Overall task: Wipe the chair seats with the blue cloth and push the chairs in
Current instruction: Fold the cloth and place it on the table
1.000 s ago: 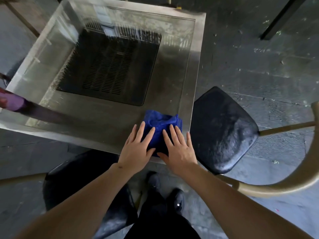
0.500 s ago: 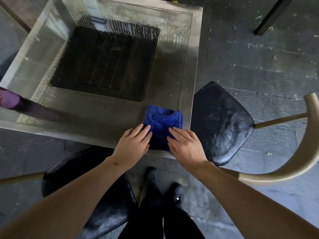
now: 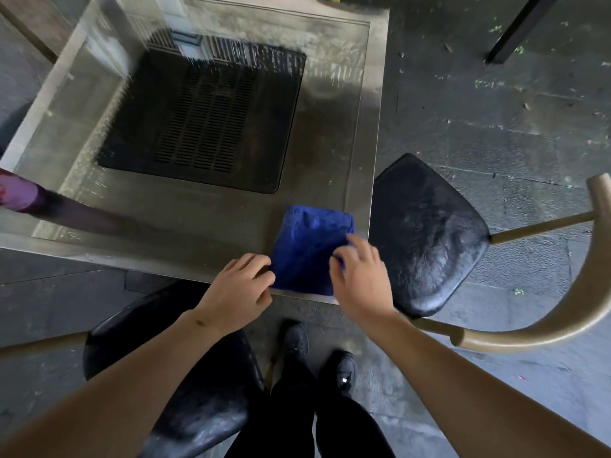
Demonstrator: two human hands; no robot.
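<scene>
A folded blue cloth (image 3: 309, 247) lies at the near right corner of the metal-framed glass table (image 3: 365, 160). My left hand (image 3: 239, 285) pinches the cloth's near left edge, fingers curled. My right hand (image 3: 362, 279) holds its right side, fingertips on top of the fabric. One chair with a black seat (image 3: 429, 233) and a curved tan back rail (image 3: 545, 328) stands to the right of the table, pulled out. A second black seat (image 3: 198, 391) sits below my left arm, partly under the table's near edge.
A black slatted grill (image 3: 211, 123) fills the table's centre under the glass. A purple object (image 3: 20, 193) pokes in at the left edge. My black shoes (image 3: 297, 342) stand between the two chairs on grey stone paving. A dark post (image 3: 515, 28) crosses the top right.
Both hands went from lying flat on the cloth to curling and gripping its edges. The cloth now looks flatter and more spread out. The view has shifted slightly.
</scene>
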